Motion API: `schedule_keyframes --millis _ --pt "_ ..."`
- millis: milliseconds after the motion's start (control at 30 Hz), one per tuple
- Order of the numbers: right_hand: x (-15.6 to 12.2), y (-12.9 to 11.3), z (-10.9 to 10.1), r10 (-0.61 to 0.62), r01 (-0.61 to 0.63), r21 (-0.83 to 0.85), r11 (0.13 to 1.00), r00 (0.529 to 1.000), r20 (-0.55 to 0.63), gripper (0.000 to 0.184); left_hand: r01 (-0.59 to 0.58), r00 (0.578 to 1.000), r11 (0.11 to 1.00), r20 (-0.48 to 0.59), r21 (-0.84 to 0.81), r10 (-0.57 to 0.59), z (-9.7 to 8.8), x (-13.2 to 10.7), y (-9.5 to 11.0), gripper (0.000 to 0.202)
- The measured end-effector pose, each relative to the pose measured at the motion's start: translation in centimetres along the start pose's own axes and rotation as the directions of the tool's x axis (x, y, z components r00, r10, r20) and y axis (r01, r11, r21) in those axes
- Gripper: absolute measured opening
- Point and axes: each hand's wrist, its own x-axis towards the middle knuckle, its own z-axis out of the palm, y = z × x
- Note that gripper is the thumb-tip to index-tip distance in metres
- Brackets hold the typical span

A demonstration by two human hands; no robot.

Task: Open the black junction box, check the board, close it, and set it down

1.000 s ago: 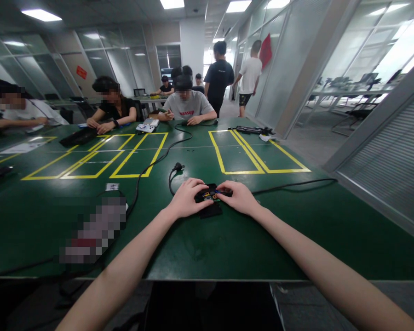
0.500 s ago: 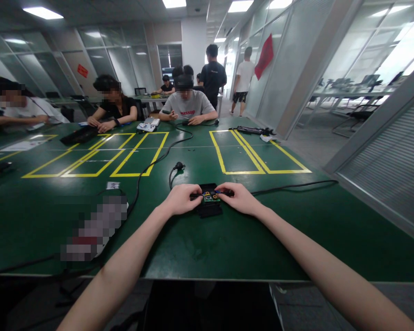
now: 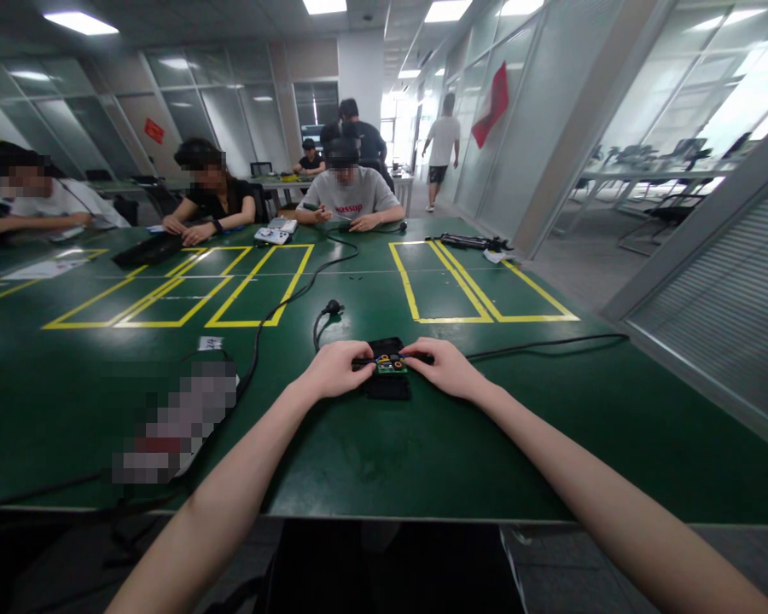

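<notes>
A small black box (image 3: 389,385) with an open top lies on the green table (image 3: 371,452) in front of me. Inside it shows a little green circuit board (image 3: 390,366) with coloured parts. My left hand (image 3: 334,368) is closed on the box's left end, fingers curled over its edge. My right hand (image 3: 440,367) is closed on the right end, where a black cable (image 3: 550,344) comes out toward the right. Both thumbs point inward at the board.
A second black cable with a plug (image 3: 330,308) lies just beyond the box. Yellow tape rectangles (image 3: 441,286) mark the table. A blurred object (image 3: 176,422) rests at my left. Several people sit at the far side; one person walks away down the corridor.
My left hand has slid off the top of the box to its left end, uncovering the circuit board. People in the corridor have walked farther away.
</notes>
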Motion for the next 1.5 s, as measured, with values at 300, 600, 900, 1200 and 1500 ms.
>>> schedule_keyframes --millis 300,600,900,1200,1500 --pt "0.0 -0.2 -0.7 0.022 -0.021 -0.102 0.995 1.000 0.007 0.017 0.019 1.000 0.998 -0.005 -0.061 -0.019 -0.2 0.1 -0.5 0.018" --pt "-0.7 -0.4 -2.8 -0.088 0.084 0.094 0.992 0.996 0.034 0.028 0.066 0.997 0.864 0.003 -0.499 -0.074 -0.8 -0.1 0.0 0.011" --pt "-1.1 -1.7 -2.8 -0.144 0.131 0.131 0.983 0.985 0.099 0.027 0.303 0.943 0.701 0.307 -0.646 -0.124 -2.3 -0.4 -0.4 0.014" --pt "-1.2 -1.9 -2.8 -0.146 0.128 0.106 0.986 0.971 0.187 0.025 0.378 0.897 0.695 0.428 -0.612 -0.111 -2.3 -0.7 -0.3 0.016" --pt "-0.9 -1.1 -1.9 -0.103 0.110 -0.033 0.993 0.980 0.167 0.019 0.285 0.946 0.757 0.301 -0.588 -0.122 -1.3 -0.7 -0.9 0.009"
